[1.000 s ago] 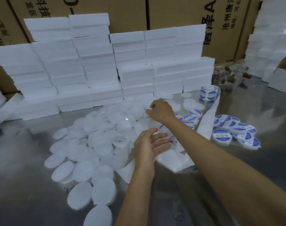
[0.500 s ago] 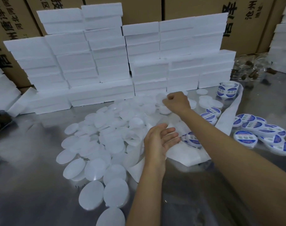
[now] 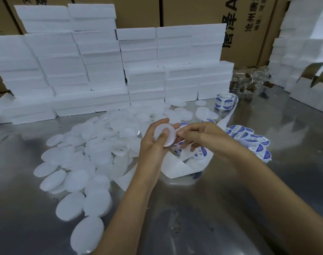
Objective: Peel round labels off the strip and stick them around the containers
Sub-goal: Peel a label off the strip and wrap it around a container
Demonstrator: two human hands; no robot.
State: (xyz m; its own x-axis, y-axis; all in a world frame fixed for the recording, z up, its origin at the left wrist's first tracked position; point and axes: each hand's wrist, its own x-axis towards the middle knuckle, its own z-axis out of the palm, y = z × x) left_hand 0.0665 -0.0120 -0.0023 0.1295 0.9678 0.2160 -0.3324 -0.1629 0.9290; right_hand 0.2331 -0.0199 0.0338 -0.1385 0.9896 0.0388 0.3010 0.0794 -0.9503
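My left hand grips a round, flat, translucent white container, thumb across its face. My right hand sits just to its right, fingertips pinched near the container's edge; whether it holds a label I cannot tell. Under both hands runs the white label strip, with blue-and-white round labels on it, leading back to the label roll. A heap of plain white containers spreads to the left. Several labelled containers lie to the right.
The work surface is a shiny steel table. Stacked white foam blocks form a wall at the back, with more foam at the right. Cardboard cartons stand behind. Clear jars with brown items sit at the back right.
My right hand came back from reaching into the heap toward my left hand. My left hand, open before, now holds a white container. The camera has tilted.
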